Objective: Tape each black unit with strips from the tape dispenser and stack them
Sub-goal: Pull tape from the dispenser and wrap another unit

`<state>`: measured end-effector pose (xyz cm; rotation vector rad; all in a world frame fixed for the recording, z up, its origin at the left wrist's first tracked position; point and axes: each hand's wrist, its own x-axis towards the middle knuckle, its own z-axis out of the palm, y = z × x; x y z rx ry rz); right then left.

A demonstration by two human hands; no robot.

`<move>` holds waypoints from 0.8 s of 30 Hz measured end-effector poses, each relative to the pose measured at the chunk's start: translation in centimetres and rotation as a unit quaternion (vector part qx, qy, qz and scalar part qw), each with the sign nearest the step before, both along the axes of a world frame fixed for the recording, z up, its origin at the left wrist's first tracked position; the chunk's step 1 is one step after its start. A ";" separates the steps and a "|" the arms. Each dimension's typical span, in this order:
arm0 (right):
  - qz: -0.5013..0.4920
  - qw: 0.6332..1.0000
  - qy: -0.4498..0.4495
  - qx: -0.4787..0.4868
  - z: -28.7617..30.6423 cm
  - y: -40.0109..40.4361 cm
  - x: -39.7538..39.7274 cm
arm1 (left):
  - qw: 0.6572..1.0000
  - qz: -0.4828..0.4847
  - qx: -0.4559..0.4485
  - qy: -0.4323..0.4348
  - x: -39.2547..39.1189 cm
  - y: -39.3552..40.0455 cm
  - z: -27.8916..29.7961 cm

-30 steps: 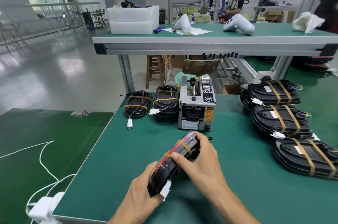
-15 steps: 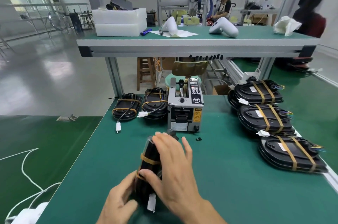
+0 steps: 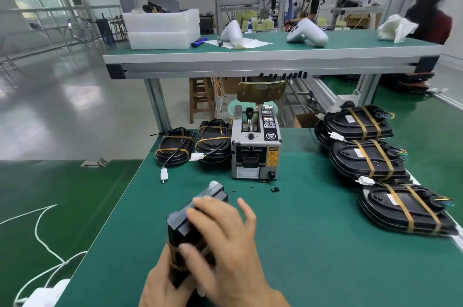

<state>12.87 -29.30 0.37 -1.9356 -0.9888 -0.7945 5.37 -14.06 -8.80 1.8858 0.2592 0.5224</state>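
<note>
Black unit (image 3: 193, 226) stands on edge, gripped by the left hand (image 3: 165, 284) while the right hand (image 3: 225, 239) curls over, probably smoothing tape.

The right hand (image 3: 225, 246) is motion-blurred and covers much of the black unit (image 3: 185, 229), hiding its tape. The left hand (image 3: 162, 286) is cut off by the bottom edge

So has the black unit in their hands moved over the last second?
Yes. The black unit has turned from slanting right toward the tape dispenser to standing nearly upright on edge, left of it.
</note>
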 end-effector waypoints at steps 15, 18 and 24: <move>-0.214 0.831 0.485 0.170 0.1 -0.7 15.5 | 0.989 0.142 0.034 0.032 0.9 -0.7 1.4; -0.206 0.830 0.488 0.176 0.0 0.3 16.4 | 0.991 0.124 0.041 0.031 0.9 -0.4 1.1; -0.223 0.815 0.497 0.199 -0.4 1.4 17.6 | 0.992 0.104 0.047 0.043 0.9 -0.3 1.1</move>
